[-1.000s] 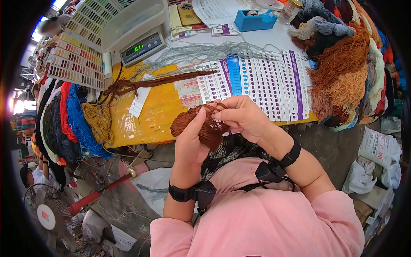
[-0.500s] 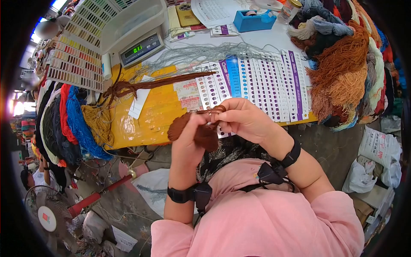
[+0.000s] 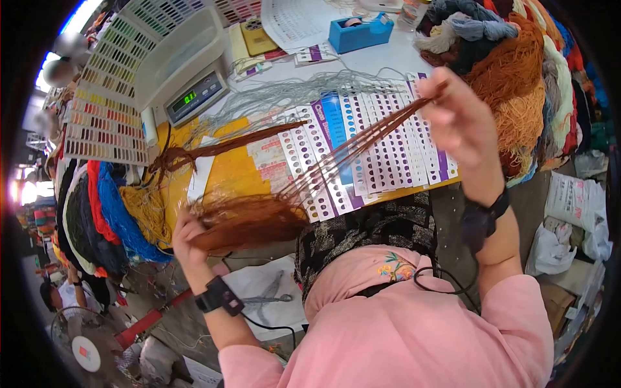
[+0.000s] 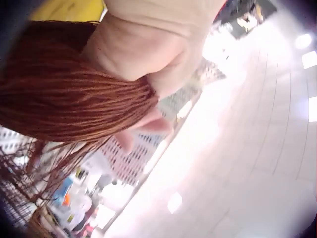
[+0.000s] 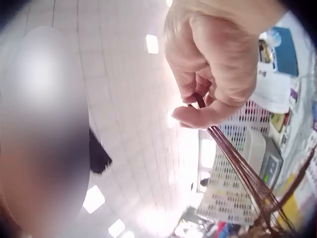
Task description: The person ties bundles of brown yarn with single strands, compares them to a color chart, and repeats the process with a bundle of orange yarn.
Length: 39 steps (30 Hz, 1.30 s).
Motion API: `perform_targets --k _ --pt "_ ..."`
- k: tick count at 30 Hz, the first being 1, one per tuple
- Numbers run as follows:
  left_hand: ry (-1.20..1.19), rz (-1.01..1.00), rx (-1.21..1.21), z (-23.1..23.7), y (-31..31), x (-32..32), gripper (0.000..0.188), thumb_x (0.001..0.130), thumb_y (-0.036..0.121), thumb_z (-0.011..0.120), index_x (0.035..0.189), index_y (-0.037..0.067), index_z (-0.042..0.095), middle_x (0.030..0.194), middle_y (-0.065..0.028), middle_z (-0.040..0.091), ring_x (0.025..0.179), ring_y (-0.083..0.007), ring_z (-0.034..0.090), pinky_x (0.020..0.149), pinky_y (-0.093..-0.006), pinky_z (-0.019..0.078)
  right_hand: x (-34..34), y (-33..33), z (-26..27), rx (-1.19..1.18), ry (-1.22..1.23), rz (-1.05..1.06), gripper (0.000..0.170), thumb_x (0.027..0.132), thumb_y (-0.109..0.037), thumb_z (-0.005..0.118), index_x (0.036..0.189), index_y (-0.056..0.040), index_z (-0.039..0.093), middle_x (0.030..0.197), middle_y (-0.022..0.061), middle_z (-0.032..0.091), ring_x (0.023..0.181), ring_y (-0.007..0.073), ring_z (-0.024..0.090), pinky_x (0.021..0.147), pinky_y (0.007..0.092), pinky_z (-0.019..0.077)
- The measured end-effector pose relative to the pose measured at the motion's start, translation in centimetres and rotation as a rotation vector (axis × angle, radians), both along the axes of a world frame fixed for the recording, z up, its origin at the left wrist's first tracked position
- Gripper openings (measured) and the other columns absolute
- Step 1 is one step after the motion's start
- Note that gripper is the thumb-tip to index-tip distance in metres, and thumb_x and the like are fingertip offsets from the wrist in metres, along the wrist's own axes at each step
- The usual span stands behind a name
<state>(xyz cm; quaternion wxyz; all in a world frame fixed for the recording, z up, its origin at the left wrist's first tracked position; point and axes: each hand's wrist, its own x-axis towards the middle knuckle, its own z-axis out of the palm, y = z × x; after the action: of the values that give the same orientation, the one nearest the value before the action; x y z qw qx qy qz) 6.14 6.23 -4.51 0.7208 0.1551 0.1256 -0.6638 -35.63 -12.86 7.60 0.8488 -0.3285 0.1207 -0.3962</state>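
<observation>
A reddish-brown hank of yarn point(image 3: 255, 223) hangs stretched between the two hands, over the table's front edge. The left hand point(image 3: 189, 239) grips its bunched end; in the left wrist view the strands point(image 4: 74, 99) run gathered into the hand point(image 4: 143, 54). Up at the right, the right hand point(image 3: 462, 123) pinches a thin bundle of strands drawn out from the hank. Its thumb and curled fingers close on that bundle point(image 5: 233, 156) in the right wrist view, where the hand point(image 5: 218, 64) is seen close. Another brown bundle point(image 3: 239, 143) lies on the table.
Punched sample cards point(image 3: 388, 142) and grey-green threads point(image 3: 291, 90) lie behind the strands. A scale point(image 3: 197, 97) and color chart point(image 3: 107, 116) stand at left, a blue tape dispenser point(image 3: 360, 33) at the back. Yarn piles point(image 3: 517, 84) flank the table; a fan point(image 3: 87, 352) is lower left.
The hands have moved far apart, left hand to the left, right hand up and right. The compact brown hank has been drawn out into long strands between them. The head view has shifted slightly.
</observation>
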Motion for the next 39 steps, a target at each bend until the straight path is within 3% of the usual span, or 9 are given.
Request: perform_targets --k 1,2,8,12,15,16,22,34,39 --pt "0.041 0.083 -0.109 -3.0 2.8 3.3 0.012 0.085 0.003 0.033 0.084 0.002 0.045 0.06 0.0009 0.038 0.047 -0.0041 0.041 0.043 -0.0167 0.0341 -2.1 -1.7 -0.6 0.051 -0.056 -0.031 0.011 0.081 -0.006 0.048 0.08 0.0037 0.052 0.089 0.0118 0.052 0.064 0.011 0.051 0.062 0.0242 0.0499" --pt "-0.521 0.261 0.426 -5.3 5.5 6.8 0.014 0.079 -0.006 0.035 0.086 0.001 0.045 0.061 0.0014 0.038 0.05 -0.0056 0.042 0.045 -0.0186 0.0358 -4.4 -3.8 -1.2 0.099 -0.112 -0.059 0.011 0.081 -0.005 0.046 0.077 0.0038 0.051 0.086 0.0122 0.051 0.065 0.0122 0.051 0.062 0.0243 0.0497" --pt "-0.549 0.308 0.335 -6.3 10.4 13.1 0.02 0.081 0.0 0.036 0.1 0.0 0.044 0.062 0.0006 0.042 0.046 -0.0042 0.041 0.042 -0.0171 0.0343 -25.6 -16.2 3.7 -0.544 0.243 -1.397 0.009 0.08 -0.002 0.042 0.076 0.0011 0.05 0.077 0.0097 0.051 0.079 0.0183 0.05 0.077 0.0277 0.0411" --pt "-0.224 0.214 0.118 -2.8 -1.5 3.7 0.033 0.087 0.011 0.036 0.113 -0.009 0.036 0.056 0.0026 0.04 0.04 -0.0016 0.035 0.038 -0.0145 0.0302 -12.3 -13.5 0.4 -1.072 1.047 -1.113 0.01 0.077 -0.006 0.044 0.076 -0.0005 0.052 0.077 0.0065 0.052 0.075 0.0151 0.049 0.077 0.0263 0.0389" --pt "-0.001 -0.121 0.033 -2.6 -11.0 -4.3 0.031 0.086 0.011 0.04 0.112 -0.007 0.038 0.06 0.002 0.047 0.039 -0.0006 0.034 0.036 -0.0127 0.0293 -1.2 -10.4 -8.3 -0.348 0.814 -0.587 0.012 0.074 -0.013 0.055 0.078 -0.0013 0.057 0.07 0.0021 0.054 0.068 0.0101 0.049 0.068 0.0239 0.039" --pt "-0.022 -0.203 0.086 -2.3 -14.1 -7.0 0.026 0.086 0.011 0.041 0.107 -0.004 0.044 0.062 0.0011 0.05 0.038 0.0 0.034 0.035 -0.0124 0.0283 0.9 -10.3 -11.5 -0.402 0.974 -0.542 0.009 0.071 -0.009 0.057 0.074 -0.0003 0.059 0.067 0.0011 0.055 0.062 0.0081 0.049 0.06 0.022 0.0393" --pt "-1.12 -0.577 0.343 -3.3 -23.5 -18.0 0.017 0.079 0.01 0.051 0.092 -0.001 0.052 0.08 -0.0095 0.057 0.06 -0.0129 0.052 0.05 -0.021 0.0415 6.3 -7.9 -18.7 -0.813 1.202 -0.77 0.009 0.062 -0.011 0.057 0.064 -0.0033 0.051 0.065 0.0088 0.051 0.063 0.0256 0.049 0.06 0.0368 0.0379" --pt "-1.358 -0.823 0.38 -3.3 -22.2 -18.4 0.011 0.074 0.013 0.059 0.071 0.005 0.051 0.059 -0.0003 0.05 0.049 -0.0073 0.046 0.047 -0.0194 0.0379 6.5 -5.2 -18.5 -0.982 1.253 -0.674 0.019 0.056 -0.007 0.056 0.072 -0.0067 0.046 0.073 0.0064 0.046 0.072 0.0241 0.044 0.064 0.0347 0.0318" --pt "-1.999 -1.143 0.497 -2.5 -22.1 -18.9 0.017 0.079 0.023 0.051 0.078 0.007 0.053 0.06 -0.0007 0.051 0.054 -0.0111 0.054 0.048 -0.0231 0.0386 6.8 -5.2 -19.1 -1.0 1.208 -0.743 0.021 0.055 -0.006 0.057 0.073 -0.0056 0.046 0.07 0.0068 0.045 0.069 0.0245 0.044 0.062 0.0338 0.0306"
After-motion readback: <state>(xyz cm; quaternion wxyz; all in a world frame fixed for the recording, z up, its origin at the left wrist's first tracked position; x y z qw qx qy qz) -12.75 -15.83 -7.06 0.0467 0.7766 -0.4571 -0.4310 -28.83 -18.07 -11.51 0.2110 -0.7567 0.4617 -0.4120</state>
